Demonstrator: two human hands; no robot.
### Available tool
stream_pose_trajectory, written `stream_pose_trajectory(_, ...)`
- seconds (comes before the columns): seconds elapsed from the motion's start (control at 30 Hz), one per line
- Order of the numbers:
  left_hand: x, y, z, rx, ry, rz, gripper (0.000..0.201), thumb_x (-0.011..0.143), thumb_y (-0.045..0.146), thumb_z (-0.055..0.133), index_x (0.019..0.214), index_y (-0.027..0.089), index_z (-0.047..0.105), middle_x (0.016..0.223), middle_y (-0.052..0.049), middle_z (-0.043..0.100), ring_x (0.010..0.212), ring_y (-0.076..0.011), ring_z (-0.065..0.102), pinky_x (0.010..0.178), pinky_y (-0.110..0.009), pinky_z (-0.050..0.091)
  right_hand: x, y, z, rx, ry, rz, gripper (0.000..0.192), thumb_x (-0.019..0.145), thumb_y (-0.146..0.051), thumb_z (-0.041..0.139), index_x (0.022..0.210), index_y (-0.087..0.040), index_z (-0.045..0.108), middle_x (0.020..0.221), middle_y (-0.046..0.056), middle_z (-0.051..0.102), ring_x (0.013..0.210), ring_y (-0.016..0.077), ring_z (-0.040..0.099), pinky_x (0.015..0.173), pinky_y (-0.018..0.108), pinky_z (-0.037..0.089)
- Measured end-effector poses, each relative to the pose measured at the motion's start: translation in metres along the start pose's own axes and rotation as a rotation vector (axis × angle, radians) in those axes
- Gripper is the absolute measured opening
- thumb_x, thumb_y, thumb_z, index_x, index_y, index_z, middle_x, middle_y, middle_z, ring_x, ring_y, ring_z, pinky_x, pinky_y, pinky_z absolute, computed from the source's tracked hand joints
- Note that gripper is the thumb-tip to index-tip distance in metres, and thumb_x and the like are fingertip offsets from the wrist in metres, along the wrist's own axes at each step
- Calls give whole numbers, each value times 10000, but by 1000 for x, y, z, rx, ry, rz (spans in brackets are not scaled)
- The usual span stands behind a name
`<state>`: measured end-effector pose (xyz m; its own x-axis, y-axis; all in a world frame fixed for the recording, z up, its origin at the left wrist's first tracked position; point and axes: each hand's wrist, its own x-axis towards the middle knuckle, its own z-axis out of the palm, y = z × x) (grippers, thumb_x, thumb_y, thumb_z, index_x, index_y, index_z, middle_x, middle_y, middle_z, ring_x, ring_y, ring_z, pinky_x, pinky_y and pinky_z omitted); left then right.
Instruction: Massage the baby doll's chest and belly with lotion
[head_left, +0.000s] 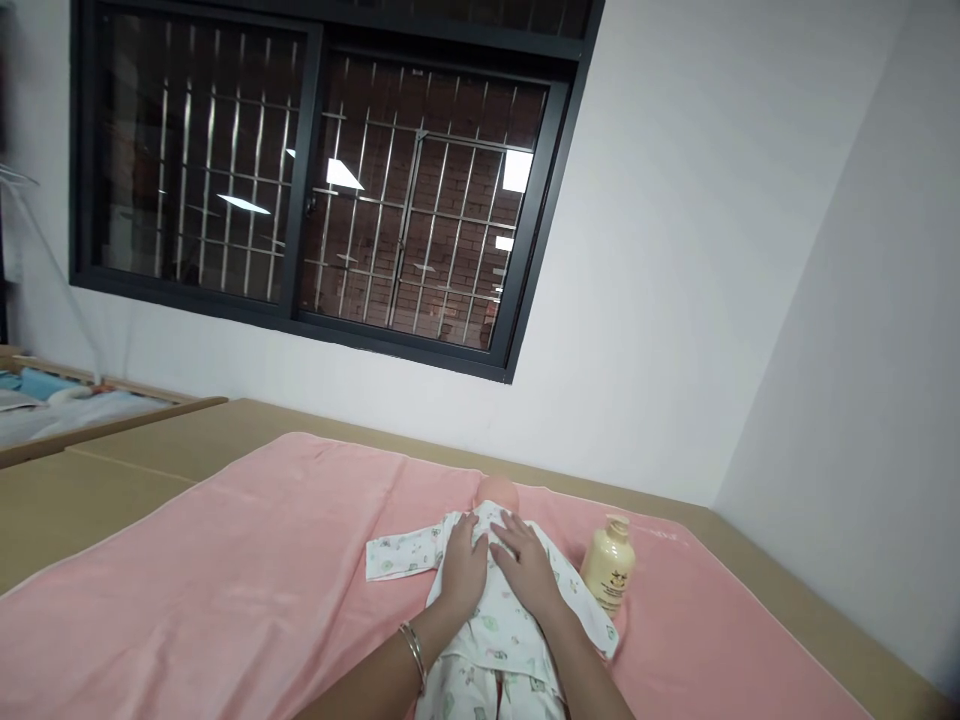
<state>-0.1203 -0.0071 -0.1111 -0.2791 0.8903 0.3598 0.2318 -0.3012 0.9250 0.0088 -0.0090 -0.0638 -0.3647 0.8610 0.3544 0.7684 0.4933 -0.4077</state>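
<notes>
Lying on its back on the pink towel, the baby doll wore a white printed romper, one sleeve spread out to the left. The left hand and the right hand both rested flat and open on its chest, fingers spread, grasping nothing; a bangle circled the left wrist. A cream lotion bottle stood upright just beside the doll's right-hand side. The doll looked light and limp, its cloth soft and apt to bunch, so the trunk, with the head supported, seemed the surest place to hold.
</notes>
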Motion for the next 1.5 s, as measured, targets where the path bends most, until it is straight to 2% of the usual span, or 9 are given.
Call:
stream_pose_trajectory(0.13, 1, 0, 2, 27, 34, 35, 400, 883, 336, 407, 1198, 159, 579, 1357, -116, 545, 1345, -229, 402, 1150, -380, 257, 5, 5, 3, -161, 47, 294, 557, 957, -373, 280, 1447, -134, 394, 1526, 121, 310, 1434, 243, 225, 1158, 446, 159)
stream_pose_trajectory(0.2, 1, 2, 2, 24, 44, 41, 392, 885, 368, 412, 1166, 170, 599, 1318, -116, 575, 1323, -237, 429, 1137, -393, 278, 5, -4, 6, -248, -29, 255, 540, 964, -344, 264, 1473, -186, 351, 1552, 92, 257, 1446, 265, 176, 1153, 486, 133)
stream_pose_trajectory(0.37, 1, 1, -3, -6, 35, 21, 405, 865, 392, 442, 1176, 181, 592, 1299, -103, 591, 1266, -233, 491, 1084, -363, 351, -7, -30, 11, -305, -167, -67, 517, 971, -308, 260, 1485, -339, 289, 1575, -32, 186, 1467, 245, 45, 1154, 522, 32)
stream_pose_trajectory(0.57, 0, -2, -2, 187, -69, 110, 500, 900, 426, 368, 1280, 147, 532, 1401, -118, 504, 1361, -248, 377, 1157, -410, 242, -12, -29, 4, -285, -163, 90, 552, 964, -341, 283, 1506, -366, 179, 1591, -33, 106, 1468, 238, 25, 1147, 534, 79)
stream_pose_trajectory(0.8, 2, 1, -1, 402, -193, 130, 625, 899, 512, 360, 1400, 145, 429, 1517, -119, 353, 1435, -260, 242, 1188, -438, 143, -1, -21, 0, -202, -163, 165, 525, 972, -425, 263, 1492, -363, 252, 1589, -20, 133, 1467, 253, 37, 1145, 536, 99)
stream_pose_trajectory(0.97, 6, -1, -1, 336, -182, 110, 614, 897, 525, 364, 1386, 165, 455, 1511, -102, 370, 1426, -244, 265, 1187, -422, 156, 2, -18, 3, -198, -153, 178, 519, 975, -413, 242, 1491, -366, 255, 1589, -17, 141, 1467, 259, 24, 1143, 546, 98)
stream_pose_trajectory(1.2, 5, -6, 1, 321, -138, 102, 574, 896, 480, 395, 1364, 156, 476, 1499, -108, 388, 1427, -244, 268, 1187, -417, 167, 3, 3, -6, -58, -230, 40, 554, 954, -482, 278, 1480, -313, 313, 1592, -5, 107, 1469, 231, 5, 1170, 472, 46)
stream_pose_trajectory(1.37, 1, -7, 2, 414, -41, 219, 442, 931, 334, 347, 1279, 153, 553, 1495, -112, 384, 1419, -264, 270, 1164, -445, 233, 2, 19, -2, -18, -88, 175, 577, 947, -403, 252, 1473, -186, 349, 1565, 49, 231, 1457, 186, 142, 1180, 372, 108)
stream_pose_trajectory(1.5, 0, 2, -1, 544, 1, 300, 375, 915, 229, 337, 1133, 147, 630, 1286, -141, 565, 1244, -260, 474, 1083, -439, 346, -1, 13, 8, -153, -2, 288, 618, 956, -407, 233, 1489, -99, 287, 1550, 109, 258, 1452, 238, 161, 1175, 408, 112)
